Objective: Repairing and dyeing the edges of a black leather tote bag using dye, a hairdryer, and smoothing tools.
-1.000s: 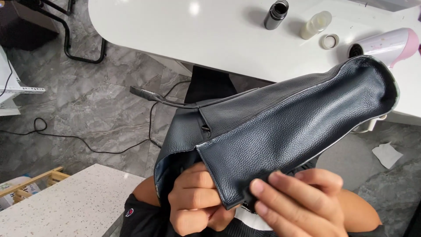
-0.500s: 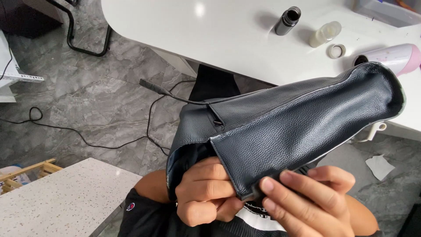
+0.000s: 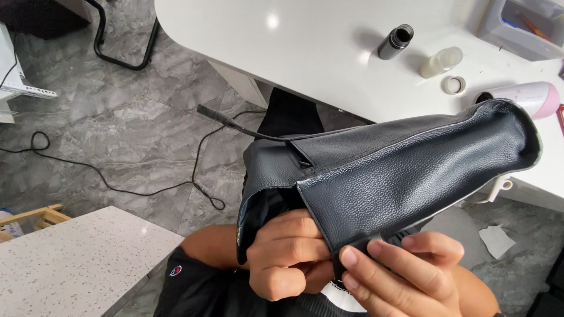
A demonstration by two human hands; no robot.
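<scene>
While both hands pinch its near end | leather bag (image 3: 399, 182) points up-right | grip likely closed

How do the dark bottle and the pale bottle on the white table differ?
The dark bottle is black and opaque; the pale bottle is cream and looks translucent. The dark bottle's top shows an open, dark mouth, while I cannot tell whether the pale bottle is open; a small round cap lies beside it. Both are small cylinders on the white table, beyond the leather piece the hands hold.
</scene>
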